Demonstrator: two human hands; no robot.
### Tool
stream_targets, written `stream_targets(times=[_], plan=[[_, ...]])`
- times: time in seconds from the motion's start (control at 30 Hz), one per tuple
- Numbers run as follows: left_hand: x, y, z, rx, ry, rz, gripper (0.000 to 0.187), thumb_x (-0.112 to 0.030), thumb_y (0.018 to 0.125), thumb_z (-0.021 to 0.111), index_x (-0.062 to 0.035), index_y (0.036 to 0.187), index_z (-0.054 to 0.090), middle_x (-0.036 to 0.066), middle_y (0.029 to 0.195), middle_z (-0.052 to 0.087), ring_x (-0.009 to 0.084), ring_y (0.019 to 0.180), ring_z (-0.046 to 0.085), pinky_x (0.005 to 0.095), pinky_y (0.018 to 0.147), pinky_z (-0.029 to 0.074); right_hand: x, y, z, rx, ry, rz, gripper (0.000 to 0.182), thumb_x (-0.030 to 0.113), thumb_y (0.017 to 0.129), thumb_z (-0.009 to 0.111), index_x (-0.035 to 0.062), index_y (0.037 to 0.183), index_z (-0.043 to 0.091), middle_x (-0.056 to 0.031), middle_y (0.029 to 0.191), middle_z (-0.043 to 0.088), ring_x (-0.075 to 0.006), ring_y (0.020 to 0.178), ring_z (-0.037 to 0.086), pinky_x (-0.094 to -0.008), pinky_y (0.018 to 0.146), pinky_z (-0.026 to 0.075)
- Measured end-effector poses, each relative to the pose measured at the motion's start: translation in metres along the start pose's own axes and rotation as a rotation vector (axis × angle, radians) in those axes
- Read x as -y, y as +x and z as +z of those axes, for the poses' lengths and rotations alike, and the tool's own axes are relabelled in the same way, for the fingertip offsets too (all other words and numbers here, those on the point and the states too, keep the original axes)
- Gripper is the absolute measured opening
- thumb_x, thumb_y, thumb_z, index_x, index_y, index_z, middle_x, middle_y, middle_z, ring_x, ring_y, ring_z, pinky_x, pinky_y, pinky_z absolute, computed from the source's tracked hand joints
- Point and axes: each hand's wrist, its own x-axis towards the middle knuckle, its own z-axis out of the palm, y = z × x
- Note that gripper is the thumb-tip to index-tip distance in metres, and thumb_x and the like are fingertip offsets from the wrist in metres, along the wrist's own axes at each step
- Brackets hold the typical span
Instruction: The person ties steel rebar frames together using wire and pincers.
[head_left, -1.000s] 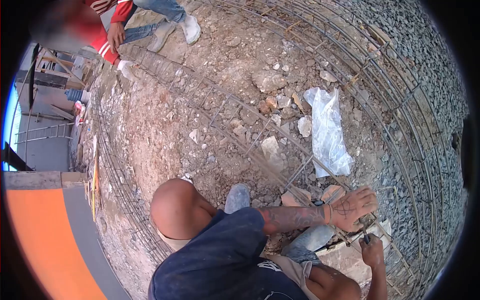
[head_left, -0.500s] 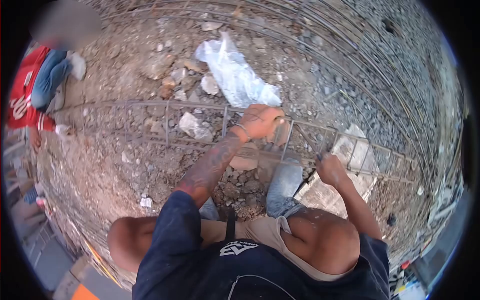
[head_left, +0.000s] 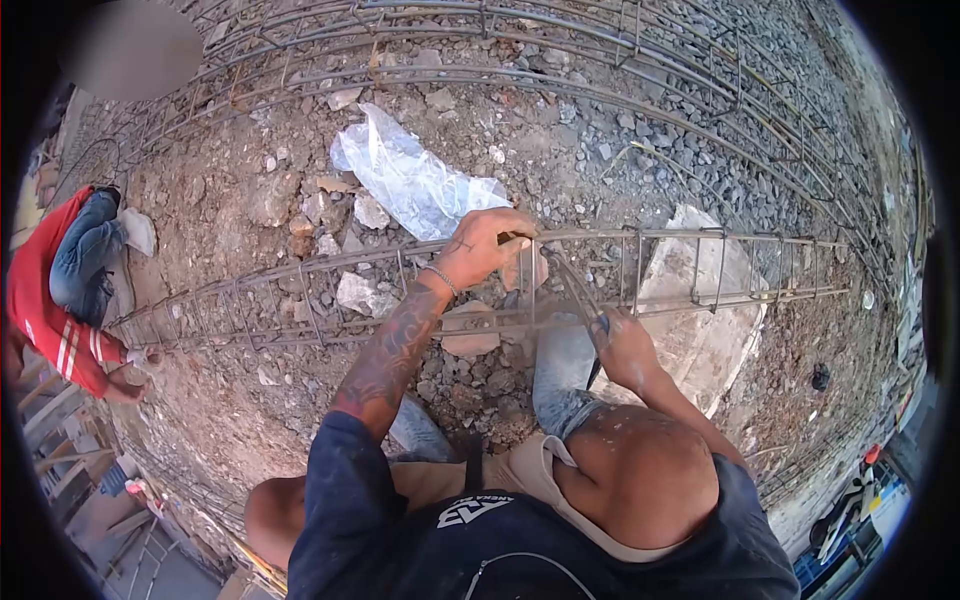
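A long rebar cage with square stirrups runs across in front of me, over my lower legs. My left hand is closed over its upper bar beside a stirrup, the fingertips partly hidden. In my right hand are dark metal pincers, gripped by the handles. Their jaws point up and left, close to the stirrup and bar by my left fingers. Whether any tie wire sits in the jaws is too small to tell.
A person in a red top crouches at the cage's left end. A clear plastic sheet lies beyond the cage, and a pale slab lies under its right part. More rebar curves across the back over gravel. Rubble covers the ground.
My view has shifted, and the cage looks more level. The pincers have turned steeper, with my right hand lower and closer to my left. The other person's arms have shifted at the cage's end.
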Motion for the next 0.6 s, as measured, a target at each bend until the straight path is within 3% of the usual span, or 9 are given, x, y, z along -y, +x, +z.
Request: stream_targets(times=[0.03, 0.17, 0.27, 0.33, 0.4, 0.47, 0.5, 0.57, 0.6], plan=[[0.007, -0.001, 0.000, -0.013, 0.062, 0.114, 0.014, -0.006, 0.078, 0.066, -0.0012, 0.092, 0.068, 0.012, 0.096, 0.066, 0.0265, 0.086, 0.065, 0.0337, 0.075, 0.052, 0.003, -0.002, 0.000, -0.035, -0.116, 0.010, 0.036, 0.015, 0.086, 0.055, -0.0030, 0.117, 0.052, -0.0254, 0.110, 0.057, -0.0407, 0.099, 0.057, -0.0480, 0.085, 0.047], [-0.004, 0.003, 0.000, -0.025, 0.132, 0.049, 0.014, -0.004, 0.078, 0.066, -0.0014, 0.092, 0.068, 0.012, 0.094, 0.066, 0.0267, 0.087, 0.065, 0.0333, 0.074, 0.053, -0.004, -0.003, -0.012, -0.068, -0.171, -0.035, 0.039, 0.015, 0.085, 0.055, -0.0015, 0.121, 0.051, -0.0245, 0.107, 0.058, -0.0395, 0.096, 0.058, -0.0476, 0.084, 0.047], [0.004, 0.000, 0.002, -0.032, 0.173, 0.106, 0.014, -0.003, 0.078, 0.065, -0.0015, 0.091, 0.067, 0.011, 0.093, 0.066, 0.0272, 0.085, 0.065, 0.0337, 0.074, 0.053, -0.010, -0.014, -0.024, 0.153, -0.072, -0.003, 0.045, 0.013, 0.083, 0.057, -0.0002, 0.125, 0.048, -0.0220, 0.107, 0.056, -0.0382, 0.101, 0.054, -0.0457, 0.088, 0.045], [0.006, -0.002, 0.004, -0.068, 0.160, 0.188, 0.012, -0.007, 0.079, 0.065, -0.0031, 0.090, 0.066, 0.010, 0.091, 0.064, 0.0292, 0.082, 0.063, 0.0360, 0.072, 0.052, -0.012, -0.014, -0.025, -0.080, -0.261, -0.134, 0.052, 0.014, 0.081, 0.059, 0.0008, 0.129, 0.044, -0.0205, 0.110, 0.053, -0.0372, 0.110, 0.049, -0.0448, 0.093, 0.041], [0.004, 0.000, 0.001, -0.054, 0.179, 0.192, 0.012, -0.005, 0.078, 0.065, -0.0023, 0.090, 0.066, 0.011, 0.091, 0.065, 0.0286, 0.083, 0.064, 0.0351, 0.073, 0.052, 0.013, 0.010, -0.046, -0.172, -0.161, -0.297, 0.055, 0.013, 0.081, 0.060, 0.0020, 0.131, 0.041, -0.0193, 0.118, 0.051, -0.0357, 0.117, 0.043, -0.0447, 0.096, 0.039], [0.003, -0.001, 0.003, -0.045, 0.203, 0.180, 0.013, -0.003, 0.077, 0.065, -0.0015, 0.090, 0.066, 0.011, 0.092, 0.065, 0.0280, 0.084, 0.064, 0.0342, 0.073, 0.053, 0.037, 0.058, -0.058, -0.272, -0.175, -0.569, 0.045, 0.012, 0.082, 0.058, 0.0024, 0.125, 0.048, -0.0185, 0.114, 0.055, -0.0352, 0.111, 0.049, -0.0440, 0.093, 0.041], [0.002, 0.001, 0.003, -0.027, 0.197, 0.176, 0.012, -0.003, 0.078, 0.065, -0.0019, 0.090, 0.065, 0.010, 0.091, 0.064, 0.0284, 0.083, 0.064, 0.0348, 0.072, 0.052, 0.038, 0.086, -0.055, -0.259, -0.166, -0.607, 0.045, 0.012, 0.082, 0.058, 0.0024, 0.125, 0.048, -0.0185, 0.114, 0.055, -0.0352, 0.111, 0.049, -0.0440, 0.093, 0.041], [-0.003, -0.002, -0.001, -0.018, 0.205, 0.146, 0.011, -0.004, 0.078, 0.064, -0.0027, 0.090, 0.064, 0.010, 0.089, 0.063, 0.0291, 0.083, 0.063, 0.0362, 0.071, 0.051, 0.034, 0.137, -0.036, 0.070, -0.074, -0.697, 0.031, 0.008, 0.082, 0.056, 0.0011, 0.113, 0.058, -0.0183, 0.101, 0.061, -0.0354, 0.098, 0.056, -0.0430, 0.088, 0.044], [-0.005, -0.002, -0.001, -0.019, 0.209, 0.131, 0.011, -0.005, 0.079, 0.064, -0.0032, 0.090, 0.064, 0.010, 0.088, 0.062, 0.0294, 0.083, 0.062, 0.0370, 0.071, 0.050, 0.042, 0.142, -0.040, 0.127, -0.047, -0.683, 0.026, 0.008, 0.082, 0.056, 0.0005, 0.107, 0.060, -0.0185, 0.096, 0.062, -0.0357, 0.093, 0.057, -0.0426, 0.086, 0.045]])
